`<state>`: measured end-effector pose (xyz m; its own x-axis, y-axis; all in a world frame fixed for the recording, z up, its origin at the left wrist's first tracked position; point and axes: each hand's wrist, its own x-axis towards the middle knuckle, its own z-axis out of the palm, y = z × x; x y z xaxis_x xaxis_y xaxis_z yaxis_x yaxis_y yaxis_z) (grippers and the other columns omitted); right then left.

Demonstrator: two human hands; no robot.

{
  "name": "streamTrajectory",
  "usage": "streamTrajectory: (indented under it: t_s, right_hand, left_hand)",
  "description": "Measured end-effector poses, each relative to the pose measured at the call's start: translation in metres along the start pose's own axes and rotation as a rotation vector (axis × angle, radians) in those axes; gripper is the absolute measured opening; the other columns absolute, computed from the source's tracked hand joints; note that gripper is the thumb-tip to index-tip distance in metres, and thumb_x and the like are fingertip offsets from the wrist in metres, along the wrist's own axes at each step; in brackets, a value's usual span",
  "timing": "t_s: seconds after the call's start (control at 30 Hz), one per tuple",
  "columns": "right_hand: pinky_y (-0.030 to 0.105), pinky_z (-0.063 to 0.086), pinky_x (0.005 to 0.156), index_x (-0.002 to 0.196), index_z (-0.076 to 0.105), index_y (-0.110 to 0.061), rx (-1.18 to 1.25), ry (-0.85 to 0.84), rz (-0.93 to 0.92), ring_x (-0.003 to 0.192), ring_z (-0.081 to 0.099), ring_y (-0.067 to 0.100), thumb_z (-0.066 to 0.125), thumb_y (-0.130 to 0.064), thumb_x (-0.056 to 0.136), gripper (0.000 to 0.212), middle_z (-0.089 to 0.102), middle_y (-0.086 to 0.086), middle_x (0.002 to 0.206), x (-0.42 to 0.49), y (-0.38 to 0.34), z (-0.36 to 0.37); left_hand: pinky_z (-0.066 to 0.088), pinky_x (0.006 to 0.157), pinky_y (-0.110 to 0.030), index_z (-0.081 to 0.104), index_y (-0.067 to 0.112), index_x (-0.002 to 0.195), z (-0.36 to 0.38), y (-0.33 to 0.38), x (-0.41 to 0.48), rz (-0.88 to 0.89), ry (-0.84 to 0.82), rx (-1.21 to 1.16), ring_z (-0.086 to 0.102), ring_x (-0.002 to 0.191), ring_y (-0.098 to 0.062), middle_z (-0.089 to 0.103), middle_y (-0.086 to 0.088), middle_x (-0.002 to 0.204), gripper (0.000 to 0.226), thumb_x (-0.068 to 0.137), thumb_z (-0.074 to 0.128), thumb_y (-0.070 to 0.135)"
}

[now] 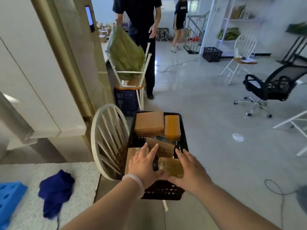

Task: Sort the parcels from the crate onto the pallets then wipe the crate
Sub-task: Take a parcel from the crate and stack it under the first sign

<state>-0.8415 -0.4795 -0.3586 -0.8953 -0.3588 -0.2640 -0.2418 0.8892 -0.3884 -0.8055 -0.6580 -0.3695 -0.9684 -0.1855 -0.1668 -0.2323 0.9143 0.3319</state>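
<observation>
1. Bare forearms reaching in from the bottom edge; left hand (142,161), white band at the wrist, and right hand (189,170) spread over the near end of the black crate (166,191); fingers (154,150) straight and wide on both hands, curled round nothing; contact with the cardboard below not clear enough to call
2. Between the two hands, a small tape-wrapped parcel (171,166) lying in the crate's near end; further in, a flat cardboard piece (164,146); at the far end, a larger brown box (148,123) and an orange-brown parcel (172,127) side by side
3. Handling, as a judgement: stiff cardboard, probably light; glossy tape likely slippery, so better taken by opposite side faces, palms pressing in, than pinched from the top; little room beside the right-hand crate wall
4. Crate perched on a white chair (106,140), seat mostly hidden beneath; likely to shift if leaned on
5. To the left, a pale speckled surface (83,171) carrying a dark blue cloth (55,188) and the corner of a blue pallet (10,196); cloth presumably for the wiping
6. Beyond, a glossy grey floor (216,130) with a loose cable, a black office chair (269,87), a second black crate (211,53) by shelving; two people standing further back, one with a hand on a green bag (126,53)
</observation>
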Motion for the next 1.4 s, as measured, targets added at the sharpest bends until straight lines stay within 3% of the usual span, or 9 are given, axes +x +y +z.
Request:
streamTrajectory:
  t_s: [0.3,0.67,0.93,1.13,1.4]
  right_hand:
    - [0.045,0.018,0.120,0.155,-0.001,-0.040,0.048,-0.053,0.160,0.152,0.006,0.021,0.065,-0.065,0.080,0.103,-0.002,-0.008,0.165,0.048,0.003,0.006]
    - [0.045,0.024,0.119,0.156,-0.001,-0.036,0.183,-0.109,0.194,0.151,0.012,0.020,0.064,-0.057,0.086,0.099,0.003,-0.008,0.165,0.138,0.025,-0.008]
    - [0.042,0.028,0.118,0.157,0.004,-0.033,0.333,-0.135,0.188,0.149,0.020,0.018,0.064,-0.058,0.086,0.095,0.017,-0.004,0.163,0.233,0.060,-0.037]
    - [0.041,0.025,0.118,0.157,0.004,-0.030,0.427,-0.253,0.218,0.149,0.019,0.021,0.064,-0.043,0.092,0.090,0.016,-0.002,0.163,0.292,0.083,-0.042]
    - [0.041,0.032,0.114,0.158,0.004,-0.027,0.624,-0.341,0.343,0.147,0.025,0.026,0.055,-0.026,0.100,0.077,0.018,0.003,0.162,0.340,0.092,-0.036]
  left_hand:
    - [0.019,0.122,-0.050,-0.005,0.048,0.153,0.015,-0.017,0.060,0.041,-0.122,-0.046,0.006,0.152,-0.026,-0.006,0.005,0.166,0.090,0.087,0.055,0.066]
    - [0.015,0.121,-0.048,-0.002,0.047,0.153,0.018,0.004,0.147,-0.002,-0.158,-0.162,0.006,0.151,-0.024,-0.002,0.009,0.165,0.085,0.091,0.055,0.059]
    - [0.018,0.119,-0.049,0.003,0.046,0.154,0.034,0.042,0.243,-0.131,-0.216,-0.244,0.009,0.150,-0.028,0.005,0.008,0.164,0.079,0.093,0.052,0.056]
    - [0.020,0.119,-0.048,0.003,0.046,0.154,0.066,0.061,0.290,-0.259,-0.255,-0.314,0.007,0.151,-0.025,0.003,0.009,0.165,0.076,0.096,0.050,0.052]
    - [0.017,0.120,-0.047,0.006,0.045,0.155,0.089,0.071,0.313,-0.371,-0.253,-0.459,0.004,0.152,-0.022,0.000,0.016,0.164,0.075,0.098,0.054,0.035]
